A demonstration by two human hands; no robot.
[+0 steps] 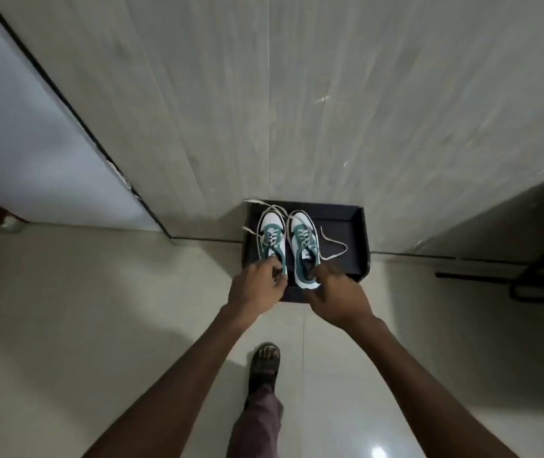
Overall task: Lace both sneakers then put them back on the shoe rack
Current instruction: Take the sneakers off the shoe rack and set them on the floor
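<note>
Two green and white sneakers stand side by side, toes toward the wall, on a low black shoe rack [356, 246] on the floor. My left hand [255, 284] grips the heel of the left sneaker [272, 238]. At the heel of the right sneaker [303, 246], my right hand [338, 292] holds the collar with fingers curled into the opening. Pale laces run through the eyelets of both shoes. Loose lace ends [333, 247] trail over the rack's surface and past its back left corner.
The rack sits against a grey wall [297, 94]. A doorway edge and dark frame [65, 100] run down at the left. A dark metal-framed piece of furniture [528, 259] stands at the right. My sandalled foot [265, 361] stands on the pale tiles below the rack.
</note>
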